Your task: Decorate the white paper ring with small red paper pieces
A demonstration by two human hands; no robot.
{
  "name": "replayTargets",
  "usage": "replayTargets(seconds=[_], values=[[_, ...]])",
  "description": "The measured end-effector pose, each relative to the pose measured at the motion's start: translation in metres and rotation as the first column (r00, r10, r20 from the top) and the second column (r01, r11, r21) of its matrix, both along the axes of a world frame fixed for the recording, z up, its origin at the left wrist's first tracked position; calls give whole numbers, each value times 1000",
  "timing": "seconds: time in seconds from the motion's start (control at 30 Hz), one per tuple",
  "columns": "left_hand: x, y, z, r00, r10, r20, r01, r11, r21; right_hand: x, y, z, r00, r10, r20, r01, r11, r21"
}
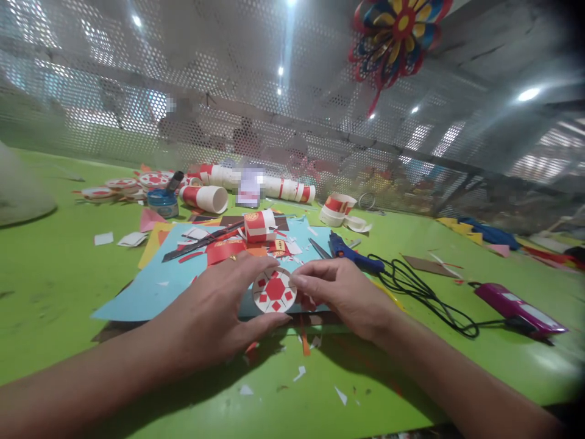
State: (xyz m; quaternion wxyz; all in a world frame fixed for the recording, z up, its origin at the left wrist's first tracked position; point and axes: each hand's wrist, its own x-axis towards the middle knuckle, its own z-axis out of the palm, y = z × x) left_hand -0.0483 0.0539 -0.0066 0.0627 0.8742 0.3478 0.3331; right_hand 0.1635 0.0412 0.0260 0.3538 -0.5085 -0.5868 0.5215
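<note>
"Two bare hands at work. Largest thing first?"

"Green table (59, 292), under and all round both forearms. Next, blue sheet (141, 302), just beyond and beneath the hands."

"State of the hands?"

"Left hand (205, 299): curved into a C, gripping a paper disc (275, 289) by its edge, forefinger above, thumb below. Right hand (345, 289): thumb and forefinger pinched together at the disc's right rim. Whether they nip the rim itself or a tiny piece, hidden."

"Key relation?"

"Disc lies between the hands, right of the left palm, left of the right fingertips. Both touch-close; neither nearer. Round, so no long axis. Patterned face towards the wearer."

"Containers?"

"Row of cups (278, 188), red and white, end to end, well beyond both hands. One cup (198, 198) on its side beyond the left hand, mouth rightward, pale inner wall showing. Blue jar (162, 204) left of that; contents not visible."

"Smallest?"

"Paper scraps (299, 372), nearer the wearer than either hand."
</note>
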Motion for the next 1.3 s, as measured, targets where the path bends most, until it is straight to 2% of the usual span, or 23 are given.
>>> replayTargets(seconds=[0.1, 0.23, 0.5, 0.6, 0.67, 0.7, 0.73, 0.87, 0.97, 1.07, 1.2, 1.3], values=[[1, 0, 2, 1000, -24, 1, 24, 999, 25, -1, 0, -1, 996, -24, -86, 21, 999, -44], [1, 0, 3, 1000, -28, -3, 28, 999, 47, -4, 0, -2, 994, -55, -98, 55, 998, -9], [0, 4, -4, 999, 41, -1, -41, 996, 74, -9, -3, -7, 985, -41, -168, 38, 999, -21], [-1, 8, -6, 998, 66, 18, -66, 997, 31, -2, 1, -4, 996, -64, -64, 70, 993, 93], [-1, 11, -6, 995, 100, 19, -99, 994, -48, 11, 10, 2, 978, -190, 82, 162, 950, 266], [-1, 13, -6, 993, 117, 9, -116, 989, -97, 21, 17, 6, 939, -294, 179, 212, 903, 374], [-2, 15, -5, 991, 131, -1, -130, 981, -143, 32, 25, 10, 906, -363, 218, 250, 874, 417], [-1, 21, -1, 990, 142, 8, -135, 956, -262, 83, 58, 22, 776, -470, 421, 245, 839, 486], [-1, 22, 3, 989, 143, 43, -123, 943, -308, 110, 73, 22, 649, -412, 640, 115, 884, 452], [-1, 22, 6, 981, 184, 62, -153, 928, -340, 122, 75, 16, 528, -313, 789, -15, 926, 378], [-2, 22, 8, 973, 217, 72, -172, 903, -393, 123, 71, 11, 410, -209, 888, -152, 944, 292], [-1, 22, 8, 975, 210, 67, -169, 908, -382, 124, 69, 6, 350, -183, 919, -196, 945, 263]])
